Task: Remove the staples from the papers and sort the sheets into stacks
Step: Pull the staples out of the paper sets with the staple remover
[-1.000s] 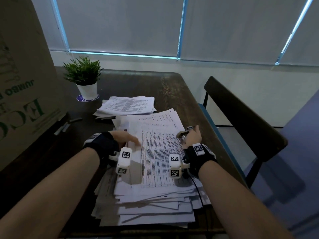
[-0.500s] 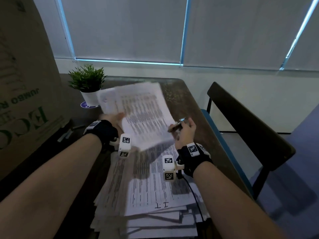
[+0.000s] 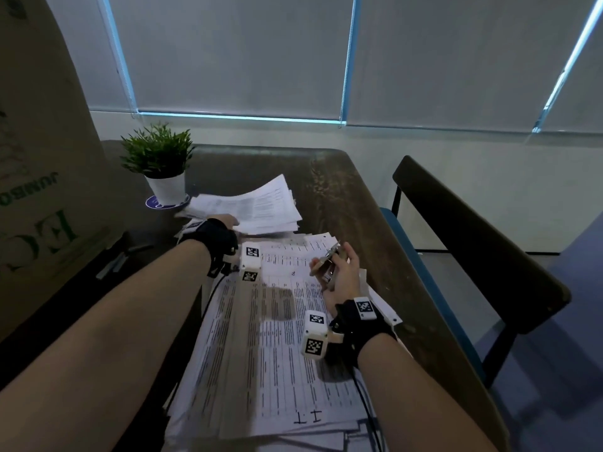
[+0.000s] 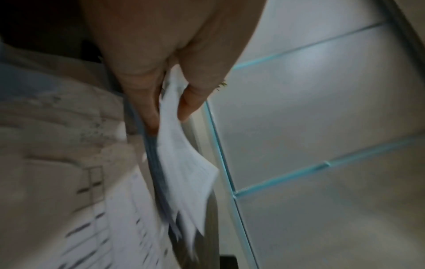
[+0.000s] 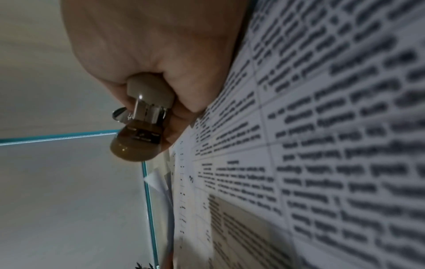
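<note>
A dark, worn wooden table (image 3: 342, 203) carries a large near pile of white printed sheets (image 3: 277, 353), a smaller far stack of white papers (image 3: 261, 213), a small green plant in a white pot (image 3: 163, 177) at far left, and a tall brown cardboard box (image 3: 39, 190) at left.

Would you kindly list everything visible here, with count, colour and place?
Near paper pile: one, white printed sheets, table front.
Far paper stack: one, white, beside the plant.
Held sheets: a few, white, pinched in the left hand above the far stack.
Staple remover: one, tan and metal, in the right hand.
Potted plant: one, green in a white pot, table's far left.
Cardboard box: one, brown, left.
Chair: one, dark, right.
Table: one, dark wood.
Left hand: holding sheets.
Right hand: gripping the remover.
</note>
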